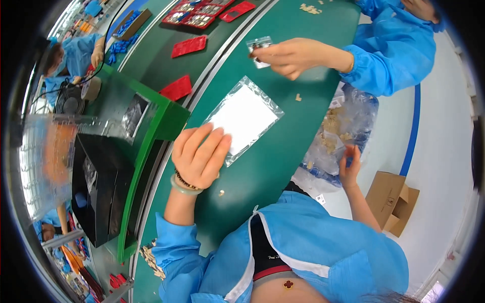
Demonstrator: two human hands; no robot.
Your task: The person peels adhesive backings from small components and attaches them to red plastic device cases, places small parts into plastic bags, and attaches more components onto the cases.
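A clear plastic bag (247, 115) with a white sheet inside is above the green work surface in front of me. The fingers of my left hand (201, 157) are closed over its near left corner; the thumb is mostly hidden. My right hand (349, 167) is off to the right, at the edge of a blue bin (373, 108) filled with crumpled clear plastic and tan scraps. Its fingers are curled but apart, with nothing visible in them. Across from me, a co-worker's hand (298, 56) pinches a small clear bag (259, 50) with dark contents.
Red trays (189, 46) lie along the belt beyond a metal rail. Tan scraps (310, 9) are scattered on the green surface (273, 166). A green-edged stand (172, 121) with a black box (103, 187) is at left. An open cardboard box (389, 202) is at right.
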